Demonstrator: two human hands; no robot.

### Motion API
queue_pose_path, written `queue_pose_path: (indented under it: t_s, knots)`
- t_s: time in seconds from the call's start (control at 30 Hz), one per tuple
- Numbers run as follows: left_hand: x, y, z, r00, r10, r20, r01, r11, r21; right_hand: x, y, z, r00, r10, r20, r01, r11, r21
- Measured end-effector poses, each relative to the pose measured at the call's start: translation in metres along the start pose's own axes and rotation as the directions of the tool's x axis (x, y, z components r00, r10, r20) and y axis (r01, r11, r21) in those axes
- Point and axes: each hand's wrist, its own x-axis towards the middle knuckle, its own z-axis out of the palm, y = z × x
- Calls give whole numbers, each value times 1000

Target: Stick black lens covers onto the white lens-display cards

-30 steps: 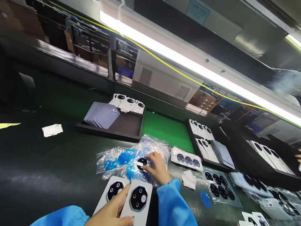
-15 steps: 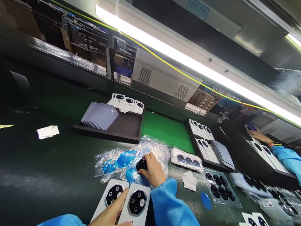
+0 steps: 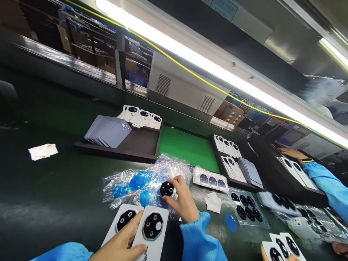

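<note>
Fingertips of my right hand [image 3: 182, 201] pinch a round black camera-lens ring [image 3: 166, 189] above crinkled clear plastic bags [image 3: 141, 181]; my left hand [image 3: 122, 244] lies flat, pressing two white phone back covers [image 3: 141, 232]

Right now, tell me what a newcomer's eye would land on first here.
First the bright light strip slanting across the top. Then, low in the middle, the right hand pinching a round black camera ring over crinkled plastic bags with blue film discs, while the left hand rests on two white phone back covers. Beyond lies a black tray of grey covers.
</note>
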Motion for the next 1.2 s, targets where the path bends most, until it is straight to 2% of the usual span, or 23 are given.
queue_pose_path:
  t_s: [0.13, 0.23, 0.37, 0.5, 0.67, 0.8, 0.93, 1.2]
  knots:
    - [2, -3, 6, 999, -10, -41, 8, 997, -71, -35, 14, -13, 978, 7, -209, -2, 1000, 27]
    - [6, 3, 17, 996, -10, -92, 0, 995, -102, -56, 25, -10, 910, -1, -415, 1, 1000, -2]
    - [14, 19, 33, 992, -24, -125, 9, 993, -117, -64, 37, -2, 839, -33, -542, -1, 998, -62]
    - [22, 29, 43, 989, -12, -146, -2, 995, -95, -64, 42, 0, 823, -27, -567, 3, 999, -44]
    - [28, 21, 42, 968, 12, -251, -21, 999, -34, -66, 45, 1, 837, -27, -546, 0, 999, -50]
    - [28, 15, 35, 984, -23, -178, 12, 998, -59, -67, 46, 4, 850, -23, -526, 8, 1000, -30]
    - [26, 14, 32, 975, -75, -207, 66, 997, -50, -66, 45, 4, 861, -19, -508, 19, 1000, -5]
    - [17, 29, 40, 980, -70, -188, 66, 997, -29, -65, 41, 2, 883, -41, -469, 55, 998, 16]
